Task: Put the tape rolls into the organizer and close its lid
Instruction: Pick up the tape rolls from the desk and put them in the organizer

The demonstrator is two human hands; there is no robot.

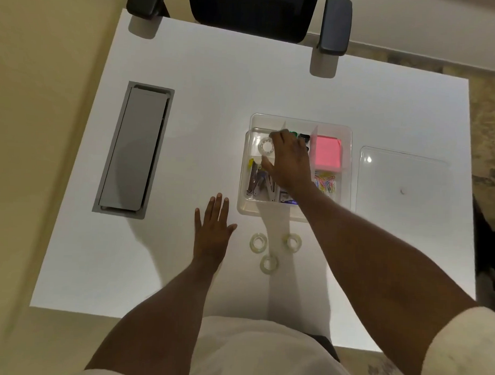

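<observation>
A clear plastic organizer stands open on the white desk. One clear tape roll lies in its far left compartment. My right hand hovers over the organizer right beside that roll, fingers spread and holding nothing. Three more clear tape rolls lie on the desk in front of the organizer: one on the left, one on the right, one nearest me. My left hand rests flat on the desk left of them. The clear lid lies flat to the organizer's right.
The organizer also holds pink sticky notes, coloured paper clips, a stapler and staples. A grey cable hatch is set into the desk at the left. A black office chair stands at the far edge.
</observation>
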